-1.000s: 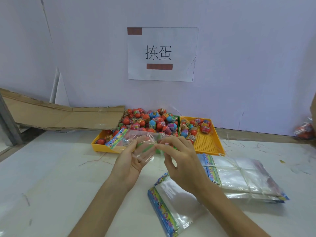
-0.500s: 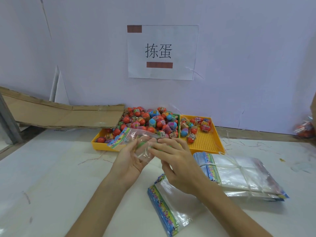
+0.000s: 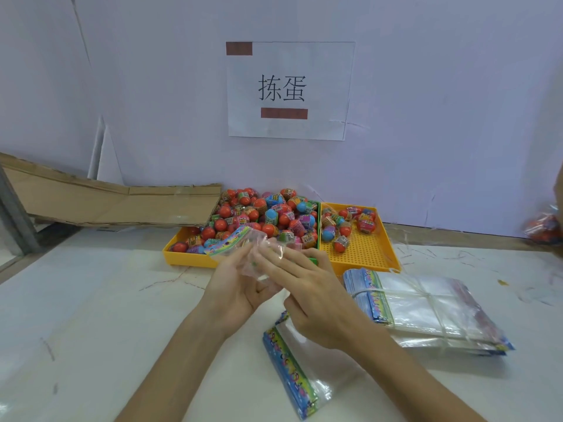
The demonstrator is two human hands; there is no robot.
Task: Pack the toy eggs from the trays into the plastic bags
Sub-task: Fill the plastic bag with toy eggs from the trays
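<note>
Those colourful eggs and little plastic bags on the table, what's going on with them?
A person is packing toy eggs into bags. Right now the left hand and the right hand together hold one clear plastic bag just in front of the full yellow tray of toy eggs. I cannot tell whether an egg is inside it. Two stacks of empty bags lie near the person, and a second yellow tray holds only a few eggs.

Packing station — bundled bags (image 3: 426,312), labelled wall
</note>
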